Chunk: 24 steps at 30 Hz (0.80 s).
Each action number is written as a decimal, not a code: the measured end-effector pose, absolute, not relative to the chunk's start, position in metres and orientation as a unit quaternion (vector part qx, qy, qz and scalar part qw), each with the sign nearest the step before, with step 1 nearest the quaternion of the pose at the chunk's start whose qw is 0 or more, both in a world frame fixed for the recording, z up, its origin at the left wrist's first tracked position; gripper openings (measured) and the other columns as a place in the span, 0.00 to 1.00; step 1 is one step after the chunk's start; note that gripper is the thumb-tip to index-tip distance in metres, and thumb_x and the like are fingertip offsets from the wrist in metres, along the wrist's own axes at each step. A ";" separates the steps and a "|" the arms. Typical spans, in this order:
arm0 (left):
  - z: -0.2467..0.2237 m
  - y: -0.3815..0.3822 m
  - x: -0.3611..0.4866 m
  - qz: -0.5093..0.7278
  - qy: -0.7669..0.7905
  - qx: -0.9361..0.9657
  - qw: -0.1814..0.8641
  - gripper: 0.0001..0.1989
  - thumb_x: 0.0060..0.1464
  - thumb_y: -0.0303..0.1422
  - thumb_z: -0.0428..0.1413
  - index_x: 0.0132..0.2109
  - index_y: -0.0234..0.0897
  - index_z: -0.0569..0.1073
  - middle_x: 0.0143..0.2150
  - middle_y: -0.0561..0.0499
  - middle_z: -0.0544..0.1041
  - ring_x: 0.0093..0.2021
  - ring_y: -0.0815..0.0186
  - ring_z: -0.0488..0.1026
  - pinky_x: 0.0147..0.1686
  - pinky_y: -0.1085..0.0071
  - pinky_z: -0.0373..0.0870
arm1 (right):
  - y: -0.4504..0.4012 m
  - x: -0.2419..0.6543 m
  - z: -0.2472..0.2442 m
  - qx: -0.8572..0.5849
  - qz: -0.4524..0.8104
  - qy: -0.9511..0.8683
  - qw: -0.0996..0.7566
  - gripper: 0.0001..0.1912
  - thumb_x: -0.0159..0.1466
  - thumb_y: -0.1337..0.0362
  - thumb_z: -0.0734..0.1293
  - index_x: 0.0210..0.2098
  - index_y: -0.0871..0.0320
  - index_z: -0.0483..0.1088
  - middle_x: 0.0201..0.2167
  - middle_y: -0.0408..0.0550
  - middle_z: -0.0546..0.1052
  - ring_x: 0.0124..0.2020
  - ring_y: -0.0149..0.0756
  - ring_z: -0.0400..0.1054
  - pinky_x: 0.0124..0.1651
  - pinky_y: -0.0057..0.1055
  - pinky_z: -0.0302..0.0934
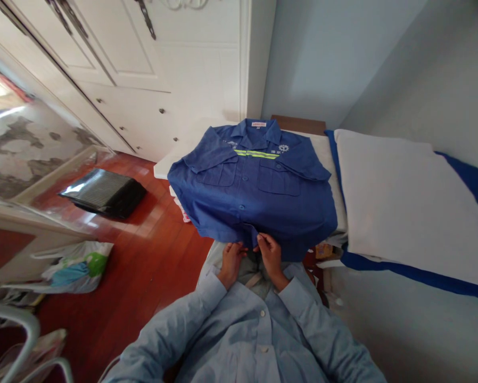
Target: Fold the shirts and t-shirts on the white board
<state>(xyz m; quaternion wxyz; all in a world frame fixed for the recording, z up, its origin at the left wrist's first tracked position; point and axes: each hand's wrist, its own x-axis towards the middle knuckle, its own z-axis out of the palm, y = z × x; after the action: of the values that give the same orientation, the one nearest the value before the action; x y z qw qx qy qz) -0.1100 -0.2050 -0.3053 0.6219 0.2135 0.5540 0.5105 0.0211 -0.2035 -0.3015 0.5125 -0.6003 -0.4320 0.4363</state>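
Note:
A blue short-sleeved work shirt [219, 199] lies front side up on a white table [163, 165], its collar pointing away from me. It has a yellow reflective stripe, two chest pockets and white print. The lower hem hangs over the near edge. There my left hand [232, 259] pinches the front edge of the shirt with bent fingers. Close beside it, my right hand [270, 255] grips the shirt's button placket, thumb and fingers pressed together. A small flap of the front edge is lifted between both hands.
Right of the shirt lies a white cushion-like slab [406, 202] over blue cloth [472, 181]. A white cabinet [199, 69] stands behind. On the red wooden floor [163, 255] at left are a black plastic-wrapped package [107, 191] and a plastic bag [81, 268]. White metal tubing [27, 324] is lower left.

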 end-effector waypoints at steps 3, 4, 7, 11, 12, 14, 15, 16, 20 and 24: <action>-0.299 -0.212 -0.106 0.522 0.530 0.204 0.637 0.06 0.44 0.37 0.60 0.29 0.41 0.72 0.27 0.51 0.77 0.31 0.61 0.78 0.31 0.67 0.73 | -0.211 0.020 -0.295 -0.586 0.448 -0.424 0.525 0.22 0.63 0.46 0.68 0.42 0.59 0.78 0.30 0.48 0.80 0.26 0.37 0.73 0.31 0.33 0.69; -0.297 -0.213 -0.107 0.523 0.525 0.203 0.639 0.07 0.43 0.37 0.61 0.28 0.42 0.72 0.28 0.50 0.78 0.31 0.60 0.78 0.32 0.66 0.73 | -0.212 0.019 -0.293 -0.583 0.451 -0.427 0.525 0.22 0.62 0.46 0.68 0.42 0.58 0.78 0.31 0.48 0.80 0.27 0.38 0.74 0.32 0.33 0.70; -0.290 -0.212 -0.112 0.528 0.518 0.202 0.641 0.08 0.42 0.39 0.62 0.27 0.43 0.71 0.28 0.50 0.79 0.31 0.60 0.78 0.33 0.65 0.74 | -0.212 0.019 -0.290 -0.585 0.453 -0.420 0.526 0.22 0.62 0.46 0.69 0.42 0.58 0.79 0.32 0.50 0.81 0.30 0.39 0.74 0.35 0.35 0.70; -0.283 -0.211 -0.118 0.534 0.522 0.210 0.631 0.10 0.43 0.40 0.63 0.25 0.44 0.71 0.27 0.50 0.78 0.30 0.60 0.78 0.33 0.64 0.74 | -0.210 0.023 -0.287 -0.592 0.457 -0.396 0.532 0.23 0.61 0.45 0.69 0.42 0.58 0.81 0.34 0.51 0.82 0.32 0.39 0.73 0.36 0.35 0.69; -0.281 -0.212 -0.118 0.534 0.524 0.214 0.628 0.10 0.44 0.40 0.64 0.25 0.44 0.70 0.27 0.50 0.79 0.30 0.60 0.78 0.33 0.64 0.74 | -0.210 0.024 -0.286 -0.591 0.464 -0.389 0.533 0.24 0.61 0.45 0.70 0.42 0.58 0.81 0.34 0.51 0.82 0.32 0.39 0.72 0.36 0.34 0.69; -0.278 -0.212 -0.119 0.532 0.528 0.228 0.621 0.10 0.44 0.40 0.64 0.26 0.43 0.71 0.28 0.50 0.79 0.30 0.60 0.78 0.34 0.64 0.74 | -0.210 0.025 -0.285 -0.586 0.481 -0.374 0.535 0.24 0.60 0.44 0.71 0.42 0.59 0.82 0.35 0.51 0.82 0.32 0.39 0.72 0.36 0.34 0.68; -0.276 -0.212 -0.119 0.529 0.533 0.241 0.615 0.10 0.44 0.41 0.64 0.27 0.43 0.72 0.29 0.50 0.80 0.30 0.60 0.78 0.34 0.64 0.74 | -0.211 0.026 -0.284 -0.584 0.487 -0.365 0.538 0.25 0.59 0.44 0.71 0.43 0.58 0.82 0.36 0.51 0.83 0.33 0.40 0.73 0.37 0.35 0.68; -0.274 -0.212 -0.119 0.525 0.541 0.260 0.603 0.10 0.44 0.41 0.65 0.28 0.43 0.74 0.29 0.49 0.80 0.30 0.60 0.78 0.35 0.64 0.74 | -0.211 0.026 -0.283 -0.583 0.490 -0.357 0.541 0.24 0.59 0.44 0.71 0.43 0.58 0.82 0.37 0.52 0.83 0.35 0.40 0.73 0.38 0.35 0.69; -0.268 -0.214 -0.119 0.515 0.580 0.341 0.531 0.11 0.44 0.42 0.65 0.30 0.41 0.77 0.28 0.51 0.80 0.29 0.62 0.75 0.34 0.65 0.73 | -0.212 0.025 -0.280 -0.585 0.489 -0.340 0.551 0.24 0.59 0.45 0.72 0.43 0.58 0.82 0.39 0.52 0.84 0.37 0.41 0.75 0.41 0.36 0.69; -0.267 -0.215 -0.117 0.517 0.588 0.352 0.514 0.12 0.44 0.44 0.65 0.29 0.41 0.77 0.28 0.51 0.80 0.29 0.61 0.75 0.33 0.65 0.73 | -0.212 0.022 -0.276 -0.583 0.490 -0.354 0.543 0.22 0.59 0.47 0.73 0.44 0.57 0.83 0.40 0.51 0.84 0.39 0.42 0.76 0.44 0.38 0.70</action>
<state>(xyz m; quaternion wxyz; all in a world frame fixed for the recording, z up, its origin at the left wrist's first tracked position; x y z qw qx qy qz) -0.1169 -0.2147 -0.2667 0.5140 0.3517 0.5876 0.5166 0.0224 -0.2122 -0.2756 0.5426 -0.5833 -0.3541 0.4898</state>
